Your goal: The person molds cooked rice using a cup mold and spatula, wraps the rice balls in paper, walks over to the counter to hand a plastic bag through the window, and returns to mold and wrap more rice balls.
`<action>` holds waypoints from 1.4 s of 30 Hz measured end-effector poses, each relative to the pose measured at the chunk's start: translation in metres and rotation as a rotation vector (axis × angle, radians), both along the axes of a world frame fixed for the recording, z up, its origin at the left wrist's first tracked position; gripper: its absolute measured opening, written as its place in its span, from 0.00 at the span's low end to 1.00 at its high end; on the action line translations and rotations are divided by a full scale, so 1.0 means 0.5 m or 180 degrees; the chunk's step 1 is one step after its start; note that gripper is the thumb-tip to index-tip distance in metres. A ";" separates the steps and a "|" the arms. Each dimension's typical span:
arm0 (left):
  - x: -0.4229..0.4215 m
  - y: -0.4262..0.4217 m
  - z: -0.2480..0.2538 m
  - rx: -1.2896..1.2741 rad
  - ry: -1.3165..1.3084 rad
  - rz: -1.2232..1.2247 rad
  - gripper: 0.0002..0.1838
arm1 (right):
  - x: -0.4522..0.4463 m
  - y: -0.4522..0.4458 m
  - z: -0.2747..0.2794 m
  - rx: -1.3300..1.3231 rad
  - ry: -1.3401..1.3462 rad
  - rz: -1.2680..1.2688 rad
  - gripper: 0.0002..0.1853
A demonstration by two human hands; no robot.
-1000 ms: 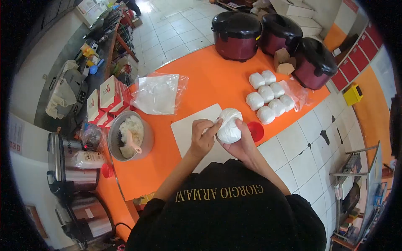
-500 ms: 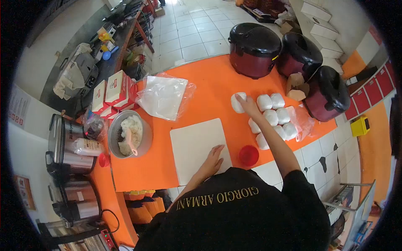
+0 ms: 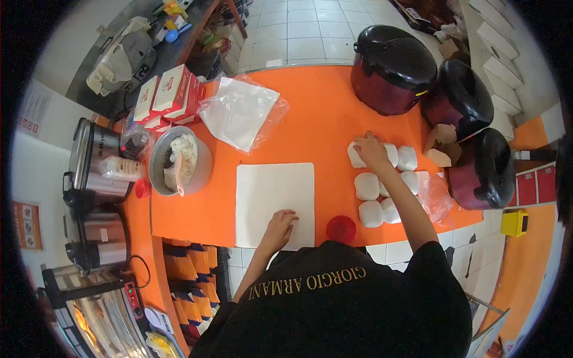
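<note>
My left hand lies on a white square sheet, its fingers loosely stretched out. Over at the right, my right hand reaches across a group of rounded white packets. Its fingers are spread, and it touches the nearest white packet at the back left of the group; the forearm covers some of the others. A small red bowl stands between the sheet and the packets, close to my body.
A pot of white rice with a pink paddle stands left. Behind it are red-and-white boxes and plastic-wrapped white sheets. Dark red rice cookers line the back right, near an open brown paper box.
My right hand has brought the packet right and set it against the group, and its fingers have loosened. My left hand stays on the sheet. The camera view has shifted.
</note>
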State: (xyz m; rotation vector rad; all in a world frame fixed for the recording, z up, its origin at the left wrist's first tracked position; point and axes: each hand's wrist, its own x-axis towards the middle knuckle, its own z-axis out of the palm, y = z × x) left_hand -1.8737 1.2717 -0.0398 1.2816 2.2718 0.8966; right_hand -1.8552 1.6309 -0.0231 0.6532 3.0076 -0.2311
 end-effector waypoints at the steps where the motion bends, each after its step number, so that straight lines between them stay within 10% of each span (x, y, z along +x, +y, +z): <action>1: 0.002 0.000 -0.002 -0.0023 -0.0017 0.0040 0.14 | 0.008 0.003 0.004 -0.0024 0.0195 0.0056 0.16; 11: -0.016 -0.003 0.015 0.0223 -0.0160 -0.0082 0.12 | 0.106 -0.077 0.077 -0.0018 0.1786 -0.0241 0.15; 15: -0.054 -0.025 0.034 0.0524 -0.0476 -0.0121 0.09 | 0.156 -0.269 0.213 -0.1652 -0.0963 -0.0842 0.25; 23: -0.233 -0.198 0.100 0.0791 -0.1739 -0.0346 0.11 | 0.155 -0.488 0.076 0.0429 -0.1033 -0.0900 0.16; 31: -0.333 -0.439 0.197 0.2157 -0.4009 0.0266 0.42 | -0.172 -0.781 0.348 -0.2064 0.1169 0.1508 0.06; 40: -0.455 -0.617 0.165 0.3254 -0.3527 0.1439 0.38 | -0.523 -0.813 0.108 0.0604 0.0243 0.1841 0.12; 42: -0.500 -0.613 0.162 0.3440 -0.3084 0.1622 0.38 | -0.533 -0.812 0.211 0.0414 -0.0073 0.1598 0.11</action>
